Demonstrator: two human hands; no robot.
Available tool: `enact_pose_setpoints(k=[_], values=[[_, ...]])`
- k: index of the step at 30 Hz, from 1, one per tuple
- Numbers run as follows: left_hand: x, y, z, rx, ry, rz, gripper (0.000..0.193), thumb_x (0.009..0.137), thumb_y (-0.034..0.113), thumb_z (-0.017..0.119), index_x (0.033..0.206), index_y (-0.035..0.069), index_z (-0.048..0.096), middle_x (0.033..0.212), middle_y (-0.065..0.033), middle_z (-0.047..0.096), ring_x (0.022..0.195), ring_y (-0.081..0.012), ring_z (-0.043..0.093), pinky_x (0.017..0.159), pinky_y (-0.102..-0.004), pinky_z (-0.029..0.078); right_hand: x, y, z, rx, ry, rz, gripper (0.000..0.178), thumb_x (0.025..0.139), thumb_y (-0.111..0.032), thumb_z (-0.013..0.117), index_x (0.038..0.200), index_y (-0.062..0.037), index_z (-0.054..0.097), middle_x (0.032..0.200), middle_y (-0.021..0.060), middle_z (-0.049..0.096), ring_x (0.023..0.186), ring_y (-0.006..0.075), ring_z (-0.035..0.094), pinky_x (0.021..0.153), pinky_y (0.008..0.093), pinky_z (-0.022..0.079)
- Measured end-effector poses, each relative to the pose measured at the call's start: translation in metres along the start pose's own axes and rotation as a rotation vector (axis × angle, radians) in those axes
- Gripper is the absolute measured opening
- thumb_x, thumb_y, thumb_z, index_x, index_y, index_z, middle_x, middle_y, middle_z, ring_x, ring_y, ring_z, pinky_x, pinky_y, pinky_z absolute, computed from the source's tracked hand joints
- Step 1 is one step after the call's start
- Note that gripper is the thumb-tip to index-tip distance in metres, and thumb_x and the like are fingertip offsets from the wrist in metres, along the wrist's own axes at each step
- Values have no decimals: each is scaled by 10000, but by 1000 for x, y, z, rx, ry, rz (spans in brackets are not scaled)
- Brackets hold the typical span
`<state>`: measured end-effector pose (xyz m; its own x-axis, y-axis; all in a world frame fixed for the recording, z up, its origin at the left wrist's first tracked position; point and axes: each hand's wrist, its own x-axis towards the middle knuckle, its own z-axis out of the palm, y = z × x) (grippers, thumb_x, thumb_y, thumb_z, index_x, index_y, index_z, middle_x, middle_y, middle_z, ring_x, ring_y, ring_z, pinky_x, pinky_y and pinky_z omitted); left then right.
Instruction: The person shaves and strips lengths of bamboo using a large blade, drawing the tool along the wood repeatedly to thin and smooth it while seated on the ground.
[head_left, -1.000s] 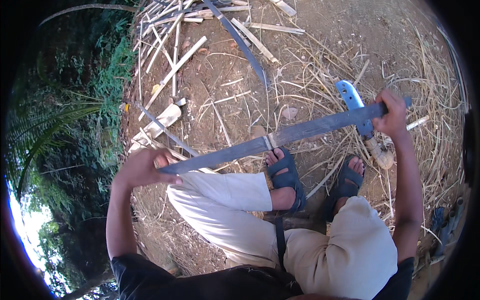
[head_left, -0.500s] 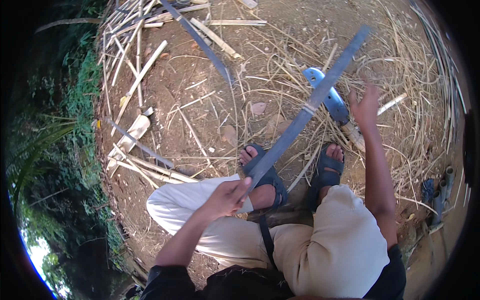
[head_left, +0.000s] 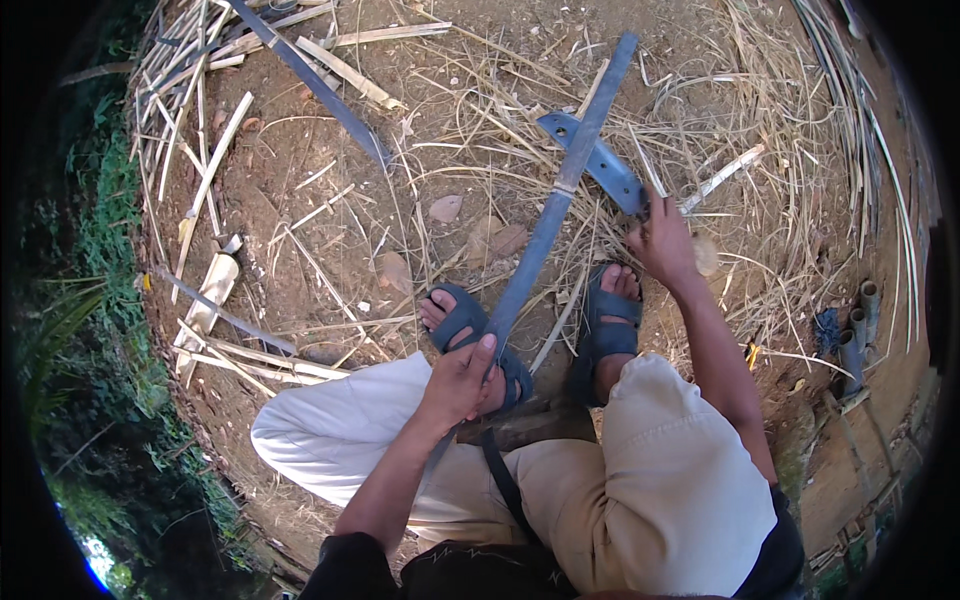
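Observation:
My left hand (head_left: 458, 384) is closed round the lower part of a long dark bamboo strip (head_left: 533, 245). The strip slants up and away to the right, with a pale node ring partway along it. Beyond my feet a broad blue-grey knife (head_left: 612, 174) with holes in its blade passes beneath the strip. My right hand (head_left: 664, 243) is wrapped round the knife's handle, whose pale round butt (head_left: 706, 256) shows beside the palm. Whether blade and strip touch, I cannot tell.
Split bamboo pieces (head_left: 208, 168) lie heaped at far left, near another dark strip (head_left: 325, 92). Thin shavings (head_left: 790, 170) cover the ground at right. My sandalled feet (head_left: 607, 325) are below the knife. Bamboo tubes (head_left: 852, 350) stand at right; green plants (head_left: 120, 300) line the left.
My right hand, apart from the knife's handle before, has closed on it. The view has shifted, so the strip, knife and ground all appear farther left.

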<state>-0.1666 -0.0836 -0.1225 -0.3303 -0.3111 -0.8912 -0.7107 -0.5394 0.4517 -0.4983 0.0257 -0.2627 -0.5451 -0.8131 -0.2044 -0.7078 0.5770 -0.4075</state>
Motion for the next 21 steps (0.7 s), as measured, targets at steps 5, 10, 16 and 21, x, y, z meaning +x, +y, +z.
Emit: enact_pose_setpoints(k=[5, 10, 16, 21], values=[[6, -7, -1, 50, 56, 7, 583, 992, 577, 456, 742, 56, 535, 502, -7, 442, 364, -103, 416, 350, -273, 337, -18, -10, -59, 2, -3, 207, 567, 853, -227, 556, 1380, -48, 448, 1056, 243, 593, 841, 385, 662, 772, 501, 528], [8, -6, -2, 6, -1, -10, 591, 993, 587, 443, 751, 55, 535, 503, -14, 445, 356, -108, 410, 349, -266, 328, -48, -12, -89, 19, 115, 144, 504, 923, -202, 574, 1402, -81, 473, 947, 217, 637, 796, 370, 663, 709, 471, 521], [6, -4, -8, -73, -61, -37, 585, 986, 609, 434, 750, 79, 509, 504, -1, 422, 352, -86, 352, 341, -234, 287, -90, -57, -68, 64, -57, -147, 611, 891, -140, 637, 1451, -301, 452, 998, 169, 610, 817, 334, 671, 668, 417, 550], [6, 0, 0, -17, -17, -22, 590, 986, 614, 427, 721, 92, 497, 500, 0, 422, 355, -82, 356, 337, -228, 276, -85, -60, -41, -109, 47, -592, 722, 821, -152, 675, 1471, -331, 420, 950, 116, 586, 775, 293, 664, 652, 412, 556]])
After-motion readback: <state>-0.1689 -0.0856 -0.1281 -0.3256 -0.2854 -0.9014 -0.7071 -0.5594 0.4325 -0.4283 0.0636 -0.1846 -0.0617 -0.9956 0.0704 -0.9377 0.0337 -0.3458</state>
